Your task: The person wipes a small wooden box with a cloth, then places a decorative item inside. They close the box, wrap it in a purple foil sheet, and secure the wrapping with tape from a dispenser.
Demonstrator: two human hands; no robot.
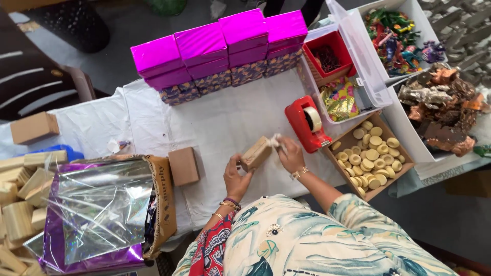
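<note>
Both of your hands hold one small tan cardboard box (255, 153) just above the white cloth-covered table (230, 117): your left hand (236, 178) wraps the lower, nearer end with fingers curled around it, and your right hand (290, 153) pinches the upper end, fingertips closed on a scrap of whitish material at the box's corner; what that scrap is cannot be told. Box is tilted, long axis running from lower left near your left hand up to the right toward your right hand, upper end pointing at the red tape dispenser (307, 124), which stands just beside your right hand. Right of the dispenser, an open brown cardboard tray of pale round discs (372, 156). Left of your hands, well apart, a second plain tan box (183, 165) lies flat on the cloth. Farther left, a brown paper bag holding shiny silver and purple foil sheets (99, 209), with pale wooden blocks (20, 204) beside it. At the far edge of the table, a stacked row of boxes wrapped in magenta foil (225, 46). Clear plastic bin (353, 56) at upper right holds a small red box.
</note>
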